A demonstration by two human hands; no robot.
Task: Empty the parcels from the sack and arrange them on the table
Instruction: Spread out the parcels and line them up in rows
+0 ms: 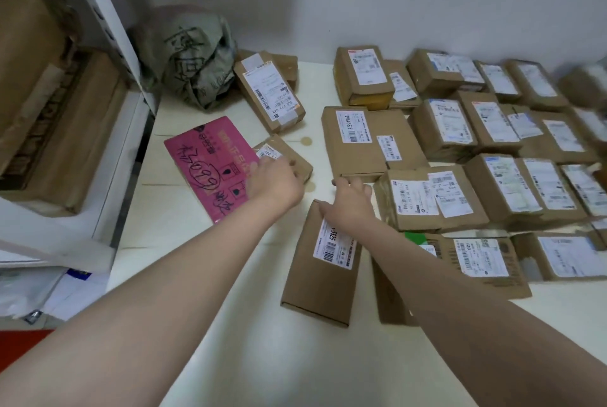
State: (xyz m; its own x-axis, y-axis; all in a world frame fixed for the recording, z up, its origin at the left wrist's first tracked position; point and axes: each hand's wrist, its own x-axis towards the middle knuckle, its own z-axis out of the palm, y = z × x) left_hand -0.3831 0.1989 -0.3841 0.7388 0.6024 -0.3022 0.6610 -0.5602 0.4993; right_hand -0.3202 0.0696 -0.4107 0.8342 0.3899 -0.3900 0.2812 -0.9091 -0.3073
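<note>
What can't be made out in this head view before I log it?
All in the head view.
The left hand: its back hides how it meets the small parcel, so the grip is unclear.
The sack: crumpled fabric hides any contents.
The parcels at the right edge: blurred and cut off.
The box under the right forearm: mostly covered.
The label print: mostly too small to read.

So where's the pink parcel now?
In the head view, the pink parcel lies flat on the left of the table, in front of the grey-green sack, its right edge beside the small brown box that the left hand holds.
</note>
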